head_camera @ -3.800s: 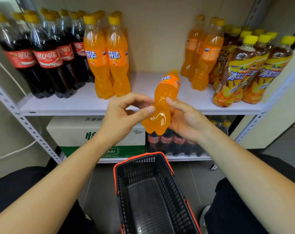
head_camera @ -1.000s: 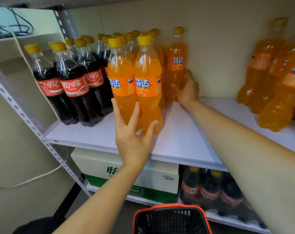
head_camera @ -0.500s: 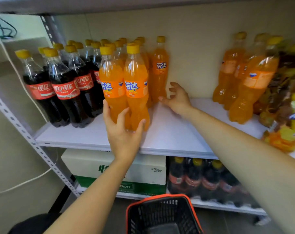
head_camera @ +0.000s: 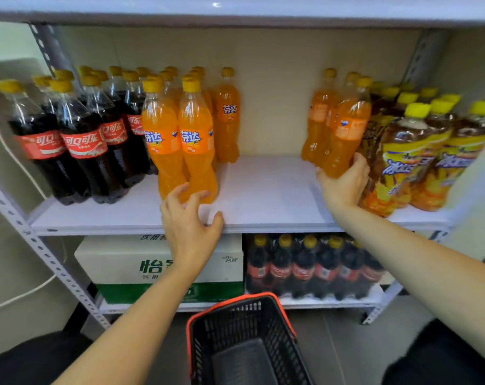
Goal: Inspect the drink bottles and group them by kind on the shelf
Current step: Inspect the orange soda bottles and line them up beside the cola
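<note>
Right hand (head_camera: pixel 344 184) wraps the base of an orange soda bottle (head_camera: pixel 345 134) on the shelf (head_camera: pixel 269 190), apparently gripping; left hand (head_camera: pixel 188 226), fingers spread, rests at the orange soda group (head_camera: pixel 180 134).

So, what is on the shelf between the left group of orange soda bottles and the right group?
Nothing: in the head view the white shelf is bare between the left orange bottles and the right orange bottles.

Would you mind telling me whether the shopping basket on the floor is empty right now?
Empty as far as visible: the shopping basket shows only its bare dark bottom; its near end is cut off by the frame.
</note>
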A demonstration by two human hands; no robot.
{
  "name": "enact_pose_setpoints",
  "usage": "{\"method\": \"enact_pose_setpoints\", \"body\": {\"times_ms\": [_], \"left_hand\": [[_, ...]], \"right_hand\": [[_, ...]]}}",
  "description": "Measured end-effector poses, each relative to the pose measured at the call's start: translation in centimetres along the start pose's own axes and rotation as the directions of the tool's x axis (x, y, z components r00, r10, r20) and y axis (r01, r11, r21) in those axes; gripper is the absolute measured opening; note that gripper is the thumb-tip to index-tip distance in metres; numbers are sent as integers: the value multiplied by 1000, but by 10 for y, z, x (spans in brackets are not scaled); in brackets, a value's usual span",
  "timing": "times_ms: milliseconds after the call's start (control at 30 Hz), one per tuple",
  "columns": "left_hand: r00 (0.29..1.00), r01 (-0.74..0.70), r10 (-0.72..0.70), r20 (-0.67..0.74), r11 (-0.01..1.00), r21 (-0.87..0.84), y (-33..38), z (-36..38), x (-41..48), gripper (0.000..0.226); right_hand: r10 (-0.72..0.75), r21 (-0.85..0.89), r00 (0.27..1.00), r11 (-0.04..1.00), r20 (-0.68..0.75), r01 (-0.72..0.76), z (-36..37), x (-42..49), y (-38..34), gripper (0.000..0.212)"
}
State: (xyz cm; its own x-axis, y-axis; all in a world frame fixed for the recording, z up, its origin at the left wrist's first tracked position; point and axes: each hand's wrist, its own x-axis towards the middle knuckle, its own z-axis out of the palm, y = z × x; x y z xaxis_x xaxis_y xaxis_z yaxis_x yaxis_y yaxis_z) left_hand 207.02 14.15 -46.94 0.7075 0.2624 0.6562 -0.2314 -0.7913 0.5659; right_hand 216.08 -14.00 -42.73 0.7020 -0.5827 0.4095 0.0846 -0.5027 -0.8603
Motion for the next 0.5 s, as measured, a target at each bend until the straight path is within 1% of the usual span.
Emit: {"method": "enact_pose_setpoints", "body": {"times_ms": [33, 133, 200, 267, 333, 500], "left_hand": [[999, -15, 15, 32, 1000, -3, 2, 0, -2, 34], [977, -35, 45, 208, 998, -48, 6, 0, -1, 25], [957, -64, 69, 281, 998, -29, 6, 1, -1, 21], [946, -96, 91, 311, 995, 2, 4, 3, 0, 18], [944, -104, 95, 315, 995, 12, 2, 4, 1, 16], [941, -102, 94, 326, 995, 8, 1, 7, 5, 14]], "right_hand": [[25, 15, 1000, 1000, 14, -26, 2, 6, -1, 87], [104, 44, 993, 993, 54, -106, 10, 25, -2, 93], [153, 78, 986, 984, 65, -158, 16, 36, -1, 91], [168, 128, 982, 976, 80, -178, 19, 46, 3, 80], [154, 162, 982, 972, 107, -170, 20, 54, 8, 69], [102, 280, 973, 947, 209, -160, 13, 56, 16, 64]]}}
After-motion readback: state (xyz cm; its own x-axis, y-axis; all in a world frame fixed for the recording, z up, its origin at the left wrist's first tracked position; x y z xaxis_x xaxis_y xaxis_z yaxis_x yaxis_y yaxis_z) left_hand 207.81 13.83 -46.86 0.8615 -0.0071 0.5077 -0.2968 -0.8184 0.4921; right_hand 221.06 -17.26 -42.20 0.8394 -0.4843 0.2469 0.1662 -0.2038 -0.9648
